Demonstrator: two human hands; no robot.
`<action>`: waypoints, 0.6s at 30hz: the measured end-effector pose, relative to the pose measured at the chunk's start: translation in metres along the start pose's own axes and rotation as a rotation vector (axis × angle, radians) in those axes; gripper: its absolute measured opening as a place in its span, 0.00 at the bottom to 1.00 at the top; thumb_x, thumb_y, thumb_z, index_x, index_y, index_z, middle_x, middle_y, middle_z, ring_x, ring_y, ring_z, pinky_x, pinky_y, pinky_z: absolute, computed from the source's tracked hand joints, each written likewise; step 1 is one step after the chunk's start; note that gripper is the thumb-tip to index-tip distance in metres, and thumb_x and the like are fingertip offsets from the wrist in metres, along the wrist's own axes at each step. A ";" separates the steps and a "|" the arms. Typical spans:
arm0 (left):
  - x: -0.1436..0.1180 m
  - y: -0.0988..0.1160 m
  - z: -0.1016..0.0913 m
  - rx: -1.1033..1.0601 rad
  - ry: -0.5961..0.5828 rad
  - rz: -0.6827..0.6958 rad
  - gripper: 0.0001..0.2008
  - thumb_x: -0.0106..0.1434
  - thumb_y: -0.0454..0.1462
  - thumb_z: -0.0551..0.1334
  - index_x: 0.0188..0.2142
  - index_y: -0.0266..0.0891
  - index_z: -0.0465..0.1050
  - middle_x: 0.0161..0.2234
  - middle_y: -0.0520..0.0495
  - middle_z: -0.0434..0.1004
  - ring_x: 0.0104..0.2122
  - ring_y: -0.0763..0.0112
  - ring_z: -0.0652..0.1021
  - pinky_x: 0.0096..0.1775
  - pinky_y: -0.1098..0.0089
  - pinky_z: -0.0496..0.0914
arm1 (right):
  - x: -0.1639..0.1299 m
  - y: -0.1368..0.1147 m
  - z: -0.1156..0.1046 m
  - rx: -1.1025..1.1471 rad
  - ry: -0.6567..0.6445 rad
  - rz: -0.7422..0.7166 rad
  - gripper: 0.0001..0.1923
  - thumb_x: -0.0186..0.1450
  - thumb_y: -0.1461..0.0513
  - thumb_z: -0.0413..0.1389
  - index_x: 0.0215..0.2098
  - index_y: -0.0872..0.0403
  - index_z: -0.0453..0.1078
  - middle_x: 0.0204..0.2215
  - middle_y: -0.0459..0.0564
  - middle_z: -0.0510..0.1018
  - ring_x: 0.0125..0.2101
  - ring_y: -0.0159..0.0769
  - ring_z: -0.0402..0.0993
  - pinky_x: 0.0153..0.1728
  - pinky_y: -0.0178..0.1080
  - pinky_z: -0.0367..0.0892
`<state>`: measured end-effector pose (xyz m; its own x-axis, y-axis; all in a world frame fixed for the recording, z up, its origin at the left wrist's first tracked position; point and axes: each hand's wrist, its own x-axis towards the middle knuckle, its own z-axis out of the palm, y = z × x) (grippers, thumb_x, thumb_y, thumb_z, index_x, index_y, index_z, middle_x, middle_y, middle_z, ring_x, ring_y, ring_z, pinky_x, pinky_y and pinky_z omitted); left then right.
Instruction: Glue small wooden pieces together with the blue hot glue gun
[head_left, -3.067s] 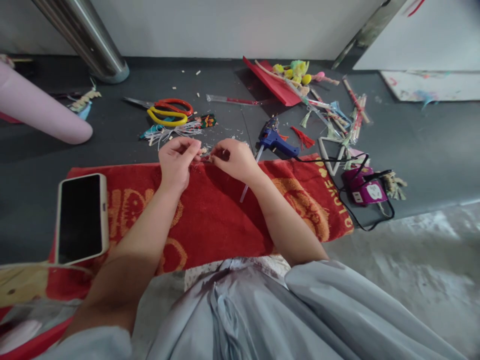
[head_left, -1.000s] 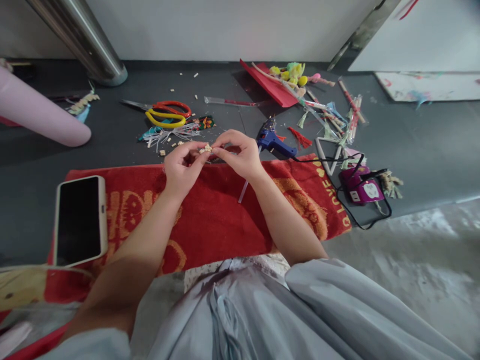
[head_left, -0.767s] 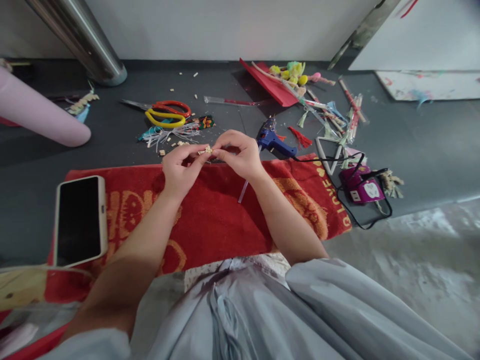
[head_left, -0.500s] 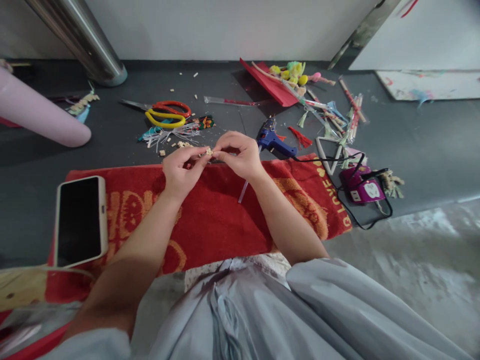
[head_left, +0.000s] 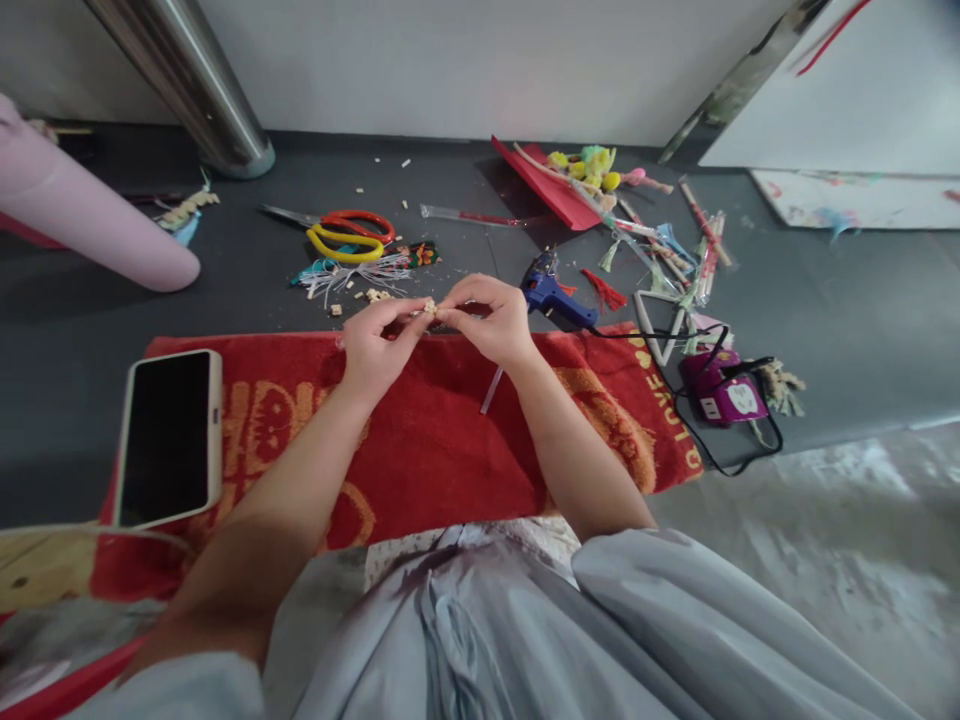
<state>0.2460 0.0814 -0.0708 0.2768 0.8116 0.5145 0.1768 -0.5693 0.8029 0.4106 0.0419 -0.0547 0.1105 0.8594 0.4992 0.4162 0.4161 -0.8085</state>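
My left hand (head_left: pixel 375 345) and my right hand (head_left: pixel 487 320) meet fingertip to fingertip above the far edge of a red towel (head_left: pixel 420 440). Between the fingertips of both sits a small pale bead-like craft piece (head_left: pixel 430 308), pinched from each side. A thin white stick (head_left: pixel 492 389) lies on the towel just below my right wrist. A blue glue gun (head_left: pixel 553 295) rests on the dark floor right beside my right hand.
A phone (head_left: pixel 169 437) lies face up on the towel's left end. Red and yellow scissors (head_left: pixel 349 232), loose beads and thread scraps lie beyond the hands. A purple plug box (head_left: pixel 720 392) with black cord, sticks, pompoms, a red sheet (head_left: pixel 544 185), a pink roll (head_left: pixel 90 215) and a metal pole (head_left: pixel 195 85) surround the area.
The hands lifted off the towel and brought the small piece up between the fingertips, then held it nearly still. The camera tilted slightly, shifting the scene down.
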 end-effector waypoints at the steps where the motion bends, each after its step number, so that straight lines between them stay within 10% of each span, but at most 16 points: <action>1: 0.000 0.000 0.000 -0.004 -0.003 -0.011 0.13 0.59 0.47 0.66 0.35 0.41 0.81 0.30 0.47 0.82 0.26 0.74 0.77 0.30 0.73 0.70 | 0.000 0.000 0.000 -0.001 0.005 0.001 0.14 0.60 0.52 0.62 0.25 0.53 0.75 0.25 0.47 0.78 0.28 0.30 0.72 0.31 0.35 0.67; 18: 0.000 -0.003 0.001 -0.044 -0.033 -0.071 0.14 0.57 0.47 0.66 0.35 0.39 0.80 0.22 0.50 0.76 0.21 0.77 0.71 0.25 0.75 0.66 | -0.001 0.001 -0.001 0.055 -0.031 0.080 0.06 0.58 0.60 0.63 0.25 0.53 0.75 0.25 0.45 0.78 0.27 0.28 0.72 0.33 0.35 0.68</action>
<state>0.2459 0.0827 -0.0737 0.2958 0.8446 0.4462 0.1558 -0.5035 0.8499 0.4113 0.0411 -0.0554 0.1131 0.8991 0.4229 0.3565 0.3606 -0.8619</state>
